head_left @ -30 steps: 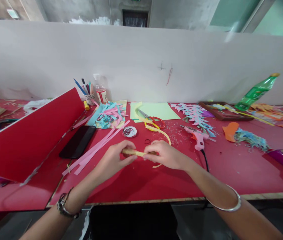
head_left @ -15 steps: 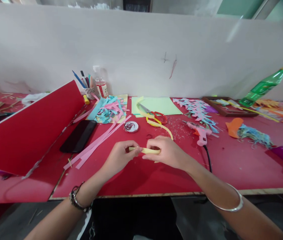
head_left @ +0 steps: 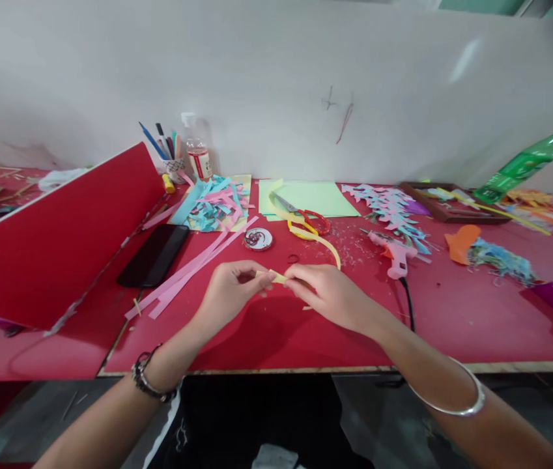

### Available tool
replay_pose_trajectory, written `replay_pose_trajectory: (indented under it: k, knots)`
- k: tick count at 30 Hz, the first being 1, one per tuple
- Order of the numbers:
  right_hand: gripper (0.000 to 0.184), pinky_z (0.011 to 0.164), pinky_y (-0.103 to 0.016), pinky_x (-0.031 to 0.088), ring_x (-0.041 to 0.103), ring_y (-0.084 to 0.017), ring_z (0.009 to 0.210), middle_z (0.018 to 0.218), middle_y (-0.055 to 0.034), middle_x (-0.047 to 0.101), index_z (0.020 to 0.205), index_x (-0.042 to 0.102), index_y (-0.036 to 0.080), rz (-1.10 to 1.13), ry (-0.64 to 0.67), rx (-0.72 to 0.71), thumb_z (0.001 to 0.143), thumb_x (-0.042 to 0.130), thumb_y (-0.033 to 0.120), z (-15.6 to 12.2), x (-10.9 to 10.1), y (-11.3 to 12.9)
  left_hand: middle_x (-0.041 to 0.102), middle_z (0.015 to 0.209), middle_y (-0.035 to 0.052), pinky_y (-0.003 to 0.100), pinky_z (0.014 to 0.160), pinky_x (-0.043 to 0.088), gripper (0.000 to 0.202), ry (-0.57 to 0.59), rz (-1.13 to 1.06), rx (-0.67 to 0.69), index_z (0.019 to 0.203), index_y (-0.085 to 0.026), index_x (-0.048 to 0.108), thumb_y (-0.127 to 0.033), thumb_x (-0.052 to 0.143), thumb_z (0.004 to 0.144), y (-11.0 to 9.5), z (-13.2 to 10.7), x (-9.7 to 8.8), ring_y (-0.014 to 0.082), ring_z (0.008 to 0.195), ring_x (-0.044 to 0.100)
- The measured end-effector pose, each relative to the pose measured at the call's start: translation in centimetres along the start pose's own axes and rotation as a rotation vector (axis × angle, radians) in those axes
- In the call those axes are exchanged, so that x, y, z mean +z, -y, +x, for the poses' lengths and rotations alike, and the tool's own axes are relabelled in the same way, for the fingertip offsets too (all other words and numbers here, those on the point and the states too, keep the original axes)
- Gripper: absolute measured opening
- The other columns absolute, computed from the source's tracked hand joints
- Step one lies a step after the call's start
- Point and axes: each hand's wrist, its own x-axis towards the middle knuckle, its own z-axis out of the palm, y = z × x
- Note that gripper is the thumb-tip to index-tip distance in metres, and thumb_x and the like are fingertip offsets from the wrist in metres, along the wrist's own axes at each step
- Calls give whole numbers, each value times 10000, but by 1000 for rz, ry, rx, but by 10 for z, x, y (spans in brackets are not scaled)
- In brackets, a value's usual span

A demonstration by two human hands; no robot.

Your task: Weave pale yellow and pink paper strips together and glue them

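Note:
Both hands meet over the red table (head_left: 276, 339), pinching a short yellow paper strip (head_left: 279, 277) between them. My left hand (head_left: 233, 292) grips its left end with thumb and fingers closed. My right hand (head_left: 327, 295) pinches the right end, fingers curled. A longer curled yellow strip (head_left: 322, 241) lies just behind the hands, near red-handled scissors (head_left: 305, 219). Long pink paper strips (head_left: 193, 267) lie to the left of my left hand.
A black phone (head_left: 155, 255) and a raised red board (head_left: 56, 234) sit at left. A small round tin (head_left: 257, 239), a heap of blue and pink strips (head_left: 215, 205), a green sheet (head_left: 312, 197), a pen cup (head_left: 172, 170), a pink glue gun (head_left: 393, 251) and a green bottle (head_left: 525, 163) surround the work spot.
My hands have drawn closer together on the yellow strip, so less of it shows between them. The camera view has tilted down slightly.

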Motion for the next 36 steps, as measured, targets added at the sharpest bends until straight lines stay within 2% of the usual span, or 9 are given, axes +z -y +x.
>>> replay_pose_trajectory:
  k: [4,8,12,17,21,24,30,36]
  knots:
    - [175,582,-217,327,558,-149,699,791,-39,621,918,545,173,-55,4,-8,839,474,312,0,-2,2,638,582,-13,170,533,435,161,26,-9,0,681,-140,654,-277,583,730,-2,1,-1,92,535,564]
    - [224,579,-213,310,557,-131,664,735,-34,621,839,575,174,-52,10,-16,890,377,266,2,-2,0,665,643,-5,176,557,459,163,82,-15,18,719,-147,662,-286,576,735,0,1,-3,102,572,595]
    - [238,562,-211,282,540,-117,624,688,-25,613,795,590,169,-55,27,-11,885,395,272,5,0,-2,668,655,1,184,551,472,193,48,-50,15,781,-145,645,-315,629,692,2,1,-2,113,578,608]
    - [319,509,-211,232,431,-83,505,545,14,520,675,564,160,-46,4,13,879,397,339,5,-1,-1,663,597,10,182,526,472,192,-11,-59,7,671,-136,640,-315,598,731,0,1,1,107,534,603]
    - [204,517,-199,256,460,-82,532,608,23,560,839,594,173,68,-23,50,832,478,341,3,-4,-1,678,630,7,170,536,470,162,24,-60,30,709,-139,655,-275,579,753,-4,2,-1,98,542,609]
    - [206,546,-192,295,504,-92,594,713,11,608,952,593,188,150,-29,49,809,513,314,2,-7,-2,685,646,8,166,548,470,147,42,-50,27,733,-137,659,-259,580,752,-6,3,-5,96,551,614]
    - [257,491,-189,272,398,-63,487,613,22,558,898,634,166,189,-24,28,852,445,333,2,-8,-3,696,685,12,163,568,472,162,83,-59,18,777,-145,663,-289,605,733,-6,2,-12,101,585,627]
    - [268,463,-189,242,337,-51,466,559,39,478,830,635,151,173,-53,27,844,454,349,2,-8,-3,694,657,26,189,574,488,199,11,-79,-11,712,-133,654,-324,603,734,-9,1,-10,110,562,626]
